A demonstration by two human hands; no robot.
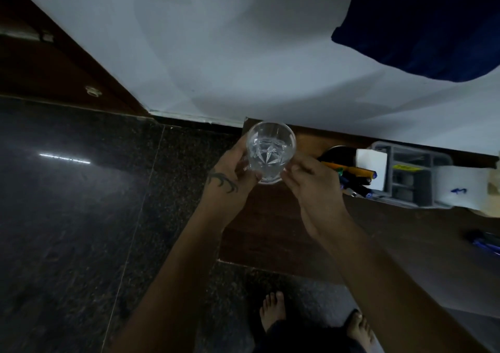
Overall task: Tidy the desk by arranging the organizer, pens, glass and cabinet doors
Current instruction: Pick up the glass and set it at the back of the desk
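A clear cut glass [270, 151] is upright at the far left corner of the brown desk [270, 228]. My left hand [232, 172] grips its left side, thumb across the near wall. My right hand [311, 180] pinches its lower right edge. Right of my hands a dark round holder [338, 151] carries several pens [351, 171], some orange, some blue. A grey plastic organizer [411, 174] with compartments stands beside it against the wall. Whether the glass rests on the desk or is lifted, I cannot tell.
A white paper block [372, 168] leans in the organizer's left end. White paper with a blue mark [460, 190] lies further right. Blue pens [485, 244] lie at the right edge. Dark blue cloth [433, 27] hangs at upper right. Left is dark granite floor [81, 217] and a wooden door [54, 68].
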